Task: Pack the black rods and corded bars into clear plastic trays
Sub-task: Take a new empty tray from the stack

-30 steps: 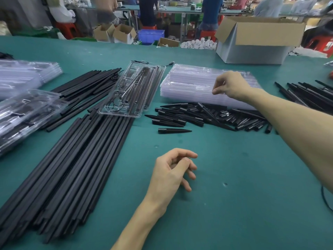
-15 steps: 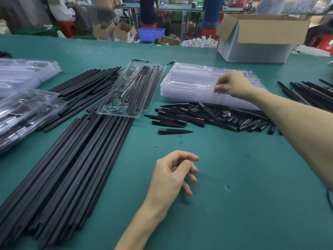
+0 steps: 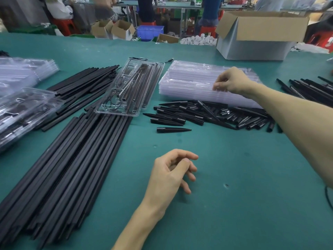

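One tray was best peeled from the stack of clear trays, right of centre, by lifting only its top edge, so that nested ones were not dragged along. The right hand was curled at that stack, its top layer apparently pinched between thumb and fingertips. The left hand was rested at lower centre, loosely curled, nothing held. The black rods were laid at lower left.

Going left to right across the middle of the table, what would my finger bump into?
Packed trays → black rods → open filled tray → stack of empty trays → right hand → more black rods.
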Available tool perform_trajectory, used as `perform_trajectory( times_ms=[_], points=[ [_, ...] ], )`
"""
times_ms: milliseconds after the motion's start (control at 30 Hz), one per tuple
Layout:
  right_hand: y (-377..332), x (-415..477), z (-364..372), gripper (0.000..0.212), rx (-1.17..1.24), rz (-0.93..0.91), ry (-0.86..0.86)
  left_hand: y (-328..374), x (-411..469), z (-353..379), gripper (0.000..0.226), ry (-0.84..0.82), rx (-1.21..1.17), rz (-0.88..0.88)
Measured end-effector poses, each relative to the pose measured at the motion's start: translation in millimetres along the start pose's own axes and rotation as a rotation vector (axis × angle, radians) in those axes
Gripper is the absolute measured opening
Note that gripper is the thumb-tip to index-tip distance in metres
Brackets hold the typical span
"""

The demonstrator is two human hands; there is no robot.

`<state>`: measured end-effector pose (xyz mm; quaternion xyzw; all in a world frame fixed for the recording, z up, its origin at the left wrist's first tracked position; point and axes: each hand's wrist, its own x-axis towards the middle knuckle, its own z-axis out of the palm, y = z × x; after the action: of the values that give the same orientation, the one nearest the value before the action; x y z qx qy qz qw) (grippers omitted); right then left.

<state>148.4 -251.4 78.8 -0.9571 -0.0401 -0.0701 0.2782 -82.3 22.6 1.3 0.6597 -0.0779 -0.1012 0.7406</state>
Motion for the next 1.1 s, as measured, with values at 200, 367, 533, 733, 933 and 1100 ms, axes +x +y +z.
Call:
perform_trajectory(
  times_ms=[200, 367, 533, 733, 933, 1100],
  points=[
    [-5.4, -2.0, 3.4, 0.012, -0.164, -0.079, 0.01, 1.2, 0.0, 0.2, 0.023, 0.008, 0.002, -0.003],
    [-4.7, -14.8, 13.6, 0.028, -0.718, -0.416, 0.056, 1.9, -0.3, 1.0, 0.022, 0.01, 0.008, -0.003],
    [-5.6, -12.4, 11.4, 0.026, -0.733, -0.445, 0.034, 1.3, 0.2, 1.4, 0.023, 0.01, 0.007, -0.007],
    [-11.1, -9.2, 13.6, 0.021, -0.575, -0.349, 0.143, 2.0, -0.2, 0.8, 0.022, 0.003, 0.008, -0.004],
    [-22.5, 3.3, 8.1, 0.019, -0.566, -0.254, 0.41, 1.1, 0.0, 0.5, 0.02, 0.0, 0.006, -0.007],
    [-14.2, -4.2, 16.4, 0.028, -0.806, -0.328, 0.267, 1.4, -0.6, 0.6, 0.022, -0.009, 0.01, -0.011]
  ],
)
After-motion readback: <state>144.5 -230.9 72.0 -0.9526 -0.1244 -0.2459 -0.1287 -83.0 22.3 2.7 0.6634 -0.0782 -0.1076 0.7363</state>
